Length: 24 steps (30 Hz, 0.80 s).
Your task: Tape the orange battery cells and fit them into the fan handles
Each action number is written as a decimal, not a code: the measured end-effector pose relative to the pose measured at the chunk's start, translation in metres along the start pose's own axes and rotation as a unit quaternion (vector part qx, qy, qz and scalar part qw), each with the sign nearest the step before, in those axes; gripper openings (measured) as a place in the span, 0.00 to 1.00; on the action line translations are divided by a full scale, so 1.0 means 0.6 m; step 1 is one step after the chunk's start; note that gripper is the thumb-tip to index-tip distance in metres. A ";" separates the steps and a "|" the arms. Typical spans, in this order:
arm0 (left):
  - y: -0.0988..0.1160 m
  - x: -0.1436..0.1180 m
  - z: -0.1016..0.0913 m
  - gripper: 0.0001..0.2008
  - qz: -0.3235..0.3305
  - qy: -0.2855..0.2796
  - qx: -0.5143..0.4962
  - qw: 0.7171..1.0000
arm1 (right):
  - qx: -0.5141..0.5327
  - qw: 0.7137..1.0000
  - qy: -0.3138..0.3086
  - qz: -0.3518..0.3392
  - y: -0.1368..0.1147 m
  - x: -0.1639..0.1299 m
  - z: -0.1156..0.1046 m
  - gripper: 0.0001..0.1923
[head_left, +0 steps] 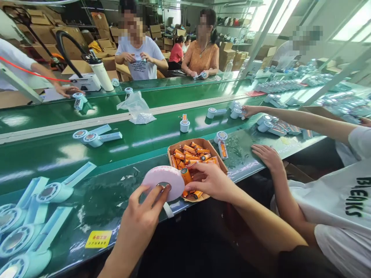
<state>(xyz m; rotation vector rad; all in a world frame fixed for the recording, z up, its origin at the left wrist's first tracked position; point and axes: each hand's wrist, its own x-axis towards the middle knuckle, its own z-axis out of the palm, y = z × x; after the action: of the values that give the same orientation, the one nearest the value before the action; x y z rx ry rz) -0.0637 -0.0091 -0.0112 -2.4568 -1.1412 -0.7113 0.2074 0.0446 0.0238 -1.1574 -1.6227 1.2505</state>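
Observation:
My left hand (147,206) grips a flat, pale pink roll of tape (153,178), with fingers through its centre hole. A loose white strip of the tape hangs below it at the table edge. Between the thumb and fingers of my right hand (213,181) is an orange cylindrical battery (186,175), close against the roll's right side. Just behind both hands sits a shallow cardboard box (171,148) of several orange batteries with wires. Past its right corner lies a light blue fan-like housing (222,144) with an orange battery in its handle.
Several light blue housings (55,191) lie at the left, others on the green conveyor belt (139,143). A yellow label (98,239) is on the table. At the right, a co-worker's arm (307,117) reaches to the belt. A plastic bag (139,110) lies farther back; people sit opposite.

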 end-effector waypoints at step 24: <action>-0.132 -0.053 0.025 0.18 -0.260 0.061 -0.022 0.963 | 0.426 0.789 0.425 -0.119 0.132 -0.047 -0.187 0.31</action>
<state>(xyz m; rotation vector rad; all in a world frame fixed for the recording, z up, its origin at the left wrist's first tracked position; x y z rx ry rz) -0.1386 0.0280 -0.0343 -2.1147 -1.7565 -1.0234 0.3367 0.0573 -0.0295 -0.6956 -0.3913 0.8921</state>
